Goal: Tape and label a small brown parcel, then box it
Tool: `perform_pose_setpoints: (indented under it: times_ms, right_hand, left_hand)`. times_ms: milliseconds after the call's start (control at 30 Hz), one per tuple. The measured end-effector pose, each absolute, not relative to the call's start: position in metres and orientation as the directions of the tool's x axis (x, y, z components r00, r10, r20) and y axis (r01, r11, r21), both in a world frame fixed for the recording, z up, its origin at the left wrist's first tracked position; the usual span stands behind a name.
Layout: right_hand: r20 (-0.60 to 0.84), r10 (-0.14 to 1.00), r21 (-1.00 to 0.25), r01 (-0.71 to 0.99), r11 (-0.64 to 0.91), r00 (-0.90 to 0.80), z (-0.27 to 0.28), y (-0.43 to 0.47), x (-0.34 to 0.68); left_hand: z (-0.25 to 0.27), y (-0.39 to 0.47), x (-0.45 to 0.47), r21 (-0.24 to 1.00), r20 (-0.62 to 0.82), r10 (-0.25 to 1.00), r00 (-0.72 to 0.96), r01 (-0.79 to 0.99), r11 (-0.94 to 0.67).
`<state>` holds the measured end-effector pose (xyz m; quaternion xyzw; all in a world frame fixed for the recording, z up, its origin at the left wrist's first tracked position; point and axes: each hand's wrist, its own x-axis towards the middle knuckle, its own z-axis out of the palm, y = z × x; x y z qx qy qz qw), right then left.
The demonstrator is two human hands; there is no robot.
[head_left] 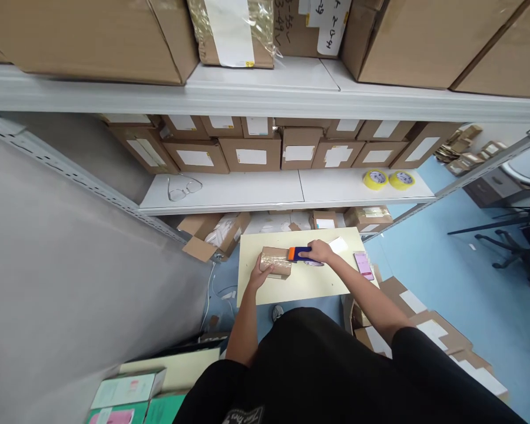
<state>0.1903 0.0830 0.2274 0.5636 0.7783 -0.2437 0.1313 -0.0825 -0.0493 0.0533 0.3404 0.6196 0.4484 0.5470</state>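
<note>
My left hand (259,274) grips the left side of a small cardboard box (275,262) with shiny clear tape across its top. The box is over the pale yellow table (309,288). My right hand (320,251) is closed around a blue and orange tape dispenser (298,254), whose orange end meets the box's right edge. Part of a tape roll shows below the dispenser. A white paper slip (338,245) lies beyond my right hand, and a phone (363,265) with a pink screen lies near the table's right edge.
A shelf (247,188) beyond the table carries labelled boxes, eyeglasses (184,187) and two yellow tape rolls (375,179). An open carton (203,248) stands left of the table. Several labelled cartons (441,330) are piled at my right; green boxes (128,391) lie lower left.
</note>
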Motion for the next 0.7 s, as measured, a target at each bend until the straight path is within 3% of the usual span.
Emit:
perform_pose_setpoints:
  times_ms: [467, 700]
  right_hand:
    - [-0.489, 0.857, -0.152, 0.983, 0.099, -0.162, 0.21, 0.043, 0.281]
    - [-0.567, 0.823, -0.099, 0.995, -0.029, -0.033, 0.169, 0.044, 0.212]
  left_hand:
    - [0.061, -0.044, -0.085, 0.907, -0.41, 0.892, -0.193, 0.018, 0.421]
    - [0.059, -0.043, -0.086, 0.899, -0.433, 0.886, -0.166, -0.013, 0.437]
